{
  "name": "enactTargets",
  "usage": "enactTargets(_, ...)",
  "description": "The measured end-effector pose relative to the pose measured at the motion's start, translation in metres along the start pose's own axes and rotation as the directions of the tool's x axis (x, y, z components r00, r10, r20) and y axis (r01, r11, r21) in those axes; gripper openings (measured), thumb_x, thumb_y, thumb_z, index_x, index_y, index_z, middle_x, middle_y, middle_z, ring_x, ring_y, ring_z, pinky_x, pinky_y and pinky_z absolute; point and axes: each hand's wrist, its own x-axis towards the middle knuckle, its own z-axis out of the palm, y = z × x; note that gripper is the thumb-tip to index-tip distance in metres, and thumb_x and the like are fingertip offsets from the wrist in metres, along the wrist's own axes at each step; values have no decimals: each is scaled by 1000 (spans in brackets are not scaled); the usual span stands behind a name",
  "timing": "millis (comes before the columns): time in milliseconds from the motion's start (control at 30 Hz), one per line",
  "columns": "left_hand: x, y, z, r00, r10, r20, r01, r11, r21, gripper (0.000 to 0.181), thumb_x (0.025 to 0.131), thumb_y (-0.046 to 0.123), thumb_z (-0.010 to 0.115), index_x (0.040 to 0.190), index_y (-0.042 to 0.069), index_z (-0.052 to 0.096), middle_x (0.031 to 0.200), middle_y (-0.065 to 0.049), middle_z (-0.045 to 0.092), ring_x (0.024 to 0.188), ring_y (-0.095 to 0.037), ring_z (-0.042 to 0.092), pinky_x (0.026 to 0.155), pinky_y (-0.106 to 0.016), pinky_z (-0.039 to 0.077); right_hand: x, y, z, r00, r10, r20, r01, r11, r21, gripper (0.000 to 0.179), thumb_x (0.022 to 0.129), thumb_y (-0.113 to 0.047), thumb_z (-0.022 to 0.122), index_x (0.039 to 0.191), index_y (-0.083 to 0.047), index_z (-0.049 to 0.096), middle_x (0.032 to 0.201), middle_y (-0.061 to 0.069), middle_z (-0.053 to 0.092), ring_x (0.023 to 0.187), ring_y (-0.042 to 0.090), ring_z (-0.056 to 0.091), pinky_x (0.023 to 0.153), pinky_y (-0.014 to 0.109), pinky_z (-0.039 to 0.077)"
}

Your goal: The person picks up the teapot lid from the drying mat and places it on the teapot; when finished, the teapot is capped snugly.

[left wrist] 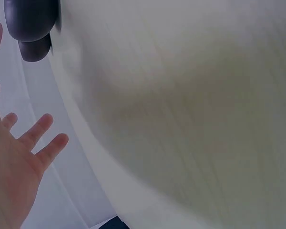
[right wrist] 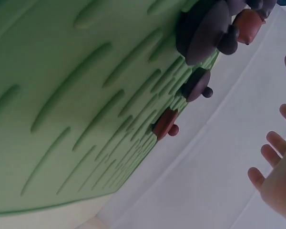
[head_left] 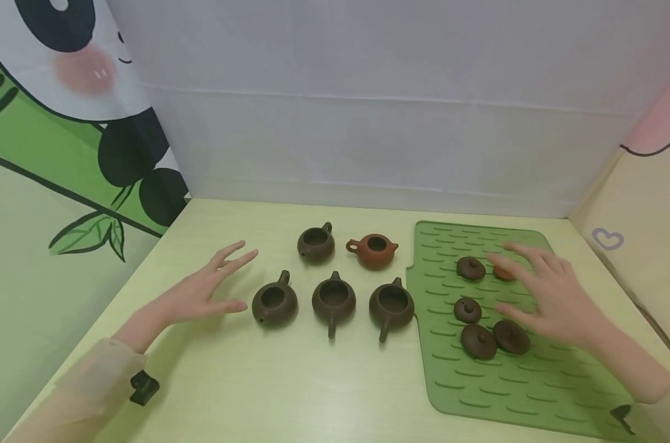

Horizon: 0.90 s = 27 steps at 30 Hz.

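Observation:
In the head view my left hand (head_left: 202, 289) hovers over the table with fingers spread, holding nothing. Nearest to it is a dark brown teapot (head_left: 275, 304) without a lid. Two more dark teapots, a middle one (head_left: 333, 301) and a right one (head_left: 391, 306), stand in that row. Behind them are another dark teapot (head_left: 315, 244) and a reddish teapot (head_left: 374, 251), both lidless. My right hand (head_left: 558, 298), fingers apart and holding nothing, hovers above several dark lids (head_left: 479, 341). A red lid (right wrist: 166, 124) is partly hidden by its fingers in the head view.
The lids lie on a green ridged mat (head_left: 462, 387) on the right of the pale table (head_left: 229, 381). A white cloth backdrop (head_left: 340, 141) rises behind the table. A panda-printed panel (head_left: 80, 184) stands at the left and a pale side panel (head_left: 645, 215) at the right.

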Motion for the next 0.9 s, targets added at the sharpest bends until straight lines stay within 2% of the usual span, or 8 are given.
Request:
enactTargets(133, 1, 0, 7, 1000, 12, 21, -9, 993, -114, 90, 86, 43, 75, 157, 34, 21, 162, -7, 20, 126, -33, 57, 94, -55, 51, 1, -4, 8, 1000, -25, -19, 25, 1000, 10, 83, 71, -31, 83, 146, -23, 49, 143, 16, 48, 124, 40, 43, 92, 60, 32)
enactTargets(267, 1, 2, 12, 999, 24, 36, -14, 968, -250, 85, 89, 33, 74, 157, 27, 24, 157, -11, 30, 109, -24, 64, 85, -39, 56, 2, -9, 15, 999, -44, -26, 45, 999, 15, 81, 69, -29, 85, 143, -20, 52, 132, 13, 56, 117, 36, 48, 91, 55, 35)
enactTargets(367, 1, 3, 16, 999, 18, 43, -2, 938, -347, 83, 90, 27, 73, 157, 23, 25, 155, -15, 34, 101, -21, 66, 80, -29, 57, 2, -12, 20, 999, -39, -16, 39, 999, 34, 79, 69, -27, 86, 142, -21, 53, 126, 8, 60, 115, 31, 50, 88, 51, 35)
enactTargets(533, 2, 1, 23, 998, 35, 57, -3, 876, -482, 80, 91, 17, 72, 156, 16, 26, 153, -22, 37, 93, -14, 68, 81, -27, 57, 3, -14, 27, 999, -47, -9, 47, 996, 75, 69, 70, -22, 87, 133, -20, 60, 114, 1, 66, 106, 24, 53, 81, 42, 33)
enactTargets(733, 4, -1, 29, 997, 43, 71, 7, 809, -588, 76, 90, 9, 71, 153, 5, 29, 144, -24, 46, 88, -12, 68, 80, -25, 56, 4, -14, 35, 998, -59, -16, 60, 989, 132, 48, 70, -12, 86, 114, -21, 70, 89, -11, 67, 86, 13, 57, 75, 35, 30)
enactTargets(900, 3, -1, 33, 994, 76, 73, -11, 765, -644, 71, 90, 3, 67, 150, -3, 30, 140, -30, 48, 88, -14, 69, 76, -26, 56, 3, -15, 40, 997, -77, -12, 78, 978, 191, 40, 69, -7, 86, 105, -19, 73, 81, -15, 66, 73, 1, 57, 62, 22, 39)
